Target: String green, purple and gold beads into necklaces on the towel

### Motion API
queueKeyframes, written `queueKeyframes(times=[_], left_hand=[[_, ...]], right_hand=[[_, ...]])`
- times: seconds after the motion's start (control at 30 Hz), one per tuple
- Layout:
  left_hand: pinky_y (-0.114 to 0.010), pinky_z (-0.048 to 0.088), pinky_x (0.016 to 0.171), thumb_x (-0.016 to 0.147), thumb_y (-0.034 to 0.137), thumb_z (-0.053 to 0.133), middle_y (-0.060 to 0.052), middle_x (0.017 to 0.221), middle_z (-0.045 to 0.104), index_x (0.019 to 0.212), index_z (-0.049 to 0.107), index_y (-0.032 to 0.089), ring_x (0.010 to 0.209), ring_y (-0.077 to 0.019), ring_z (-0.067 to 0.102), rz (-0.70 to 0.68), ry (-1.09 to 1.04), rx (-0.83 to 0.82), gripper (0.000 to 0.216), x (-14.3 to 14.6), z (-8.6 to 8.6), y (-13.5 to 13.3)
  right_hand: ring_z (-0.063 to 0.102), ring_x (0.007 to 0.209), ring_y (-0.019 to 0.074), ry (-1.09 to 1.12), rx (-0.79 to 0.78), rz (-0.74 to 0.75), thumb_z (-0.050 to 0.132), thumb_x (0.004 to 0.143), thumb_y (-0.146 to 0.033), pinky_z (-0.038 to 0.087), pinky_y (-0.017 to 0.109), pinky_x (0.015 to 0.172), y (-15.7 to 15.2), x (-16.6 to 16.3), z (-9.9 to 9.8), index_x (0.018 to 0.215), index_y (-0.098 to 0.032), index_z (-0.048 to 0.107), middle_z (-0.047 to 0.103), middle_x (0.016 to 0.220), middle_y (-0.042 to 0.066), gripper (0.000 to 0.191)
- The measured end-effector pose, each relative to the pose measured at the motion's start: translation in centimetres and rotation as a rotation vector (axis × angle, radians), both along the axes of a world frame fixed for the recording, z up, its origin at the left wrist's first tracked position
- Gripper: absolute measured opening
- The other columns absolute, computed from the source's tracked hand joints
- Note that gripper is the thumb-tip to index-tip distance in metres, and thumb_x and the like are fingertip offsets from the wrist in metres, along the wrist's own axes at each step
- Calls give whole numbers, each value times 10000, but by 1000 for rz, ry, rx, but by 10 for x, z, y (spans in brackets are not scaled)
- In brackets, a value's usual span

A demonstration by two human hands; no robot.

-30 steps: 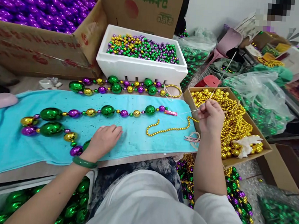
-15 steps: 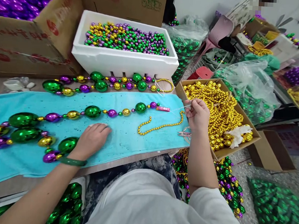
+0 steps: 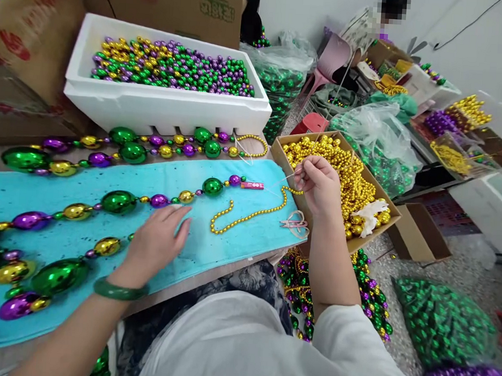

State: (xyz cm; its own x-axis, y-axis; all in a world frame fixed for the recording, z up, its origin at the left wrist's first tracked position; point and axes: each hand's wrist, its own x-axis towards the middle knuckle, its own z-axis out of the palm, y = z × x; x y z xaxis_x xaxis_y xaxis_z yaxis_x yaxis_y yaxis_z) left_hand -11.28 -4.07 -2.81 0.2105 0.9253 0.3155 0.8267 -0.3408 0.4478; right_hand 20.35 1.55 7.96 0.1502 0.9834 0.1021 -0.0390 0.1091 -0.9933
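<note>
My left hand point(image 3: 158, 240) lies flat, fingers stretched out, on the turquoise towel point(image 3: 116, 225) just below a strand of big green, purple and gold beads point(image 3: 118, 201). My right hand point(image 3: 319, 183) is pinched on a thin white string at the cardboard box of gold beads point(image 3: 353, 183). The string runs back to a pink tag point(image 3: 252, 185) at the strand's end. A short chain of small gold beads point(image 3: 249, 215) trails from under my right hand across the towel. Small scissors point(image 3: 295, 222) lie at the towel's right edge.
A white foam box point(image 3: 162, 106) of small mixed beads stands behind the towel, with a second big-bead strand point(image 3: 143, 147) before it. Cardboard boxes stand at the back left. Bags of green beads point(image 3: 442, 321) and bead piles cover the floor on the right. Another person sits far back.
The view has swung right and down, so everything shifts left. My left hand has slid slightly on the towel. My right hand stays pinched on the string by the gold bead box.
</note>
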Motion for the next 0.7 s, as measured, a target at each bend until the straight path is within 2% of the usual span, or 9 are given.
queueKeyframes(times=[0.1, 0.17, 0.23, 0.33, 0.47, 0.6, 0.7], left_hand=[[-359, 552, 800, 897, 418, 472, -112, 1192, 666, 1188, 657, 183, 961, -237, 654, -70, -347, -204, 418, 40, 12, 11], [-328, 556, 758, 858, 470, 529, -105, 1155, 696, 1162, 678, 185, 939, -228, 668, -134, -550, -402, 442, 56, 15, 15], [-320, 552, 741, 811, 493, 578, -93, 996, 744, 1044, 728, 177, 869, -223, 680, -156, -657, -547, 420, 61, 16, 15], [-293, 537, 672, 763, 475, 606, -55, 771, 740, 863, 752, 182, 722, -196, 666, -112, -693, -608, 343, 46, 19, 10], [-278, 508, 660, 757, 454, 592, -17, 731, 718, 819, 732, 211, 691, -185, 657, 102, -547, -529, 286, -4, 27, -5], [-330, 492, 708, 764, 452, 542, -22, 852, 740, 834, 728, 252, 823, -244, 669, 344, -200, -308, 283, -62, 24, -20], [-407, 487, 803, 807, 450, 480, -55, 864, 738, 775, 709, 240, 899, -289, 661, 330, 61, -64, 312, -91, 16, -28]], right_hand=[[529, 572, 88, -4, 11, 39, 627, 778, -338, 393, 226, 454, -2, -11, 8, 809, -230, 519, 597, 720, -9, 156], [532, 570, 87, 3, 29, 59, 631, 784, -328, 384, 222, 446, -2, -14, 11, 804, -228, 516, 601, 725, -9, 154], [537, 568, 84, 7, 41, 58, 631, 794, -318, 381, 217, 442, 1, -13, 10, 808, -226, 514, 608, 732, -10, 149], [545, 567, 77, 25, 48, -3, 623, 811, -323, 382, 204, 439, 7, -5, 1, 825, -225, 503, 622, 754, -11, 155], [545, 553, 72, 37, 19, -131, 618, 806, -342, 364, 188, 431, 20, 12, -26, 830, -224, 473, 626, 759, -19, 188], [524, 536, 82, -134, -7, -269, 554, 809, -288, 341, 199, 436, 34, 30, -60, 816, -219, 479, 614, 754, -16, 102], [519, 572, 113, -414, -13, -286, 509, 801, -235, 402, 241, 515, 40, 42, -80, 790, -212, 510, 592, 740, -8, 26]])
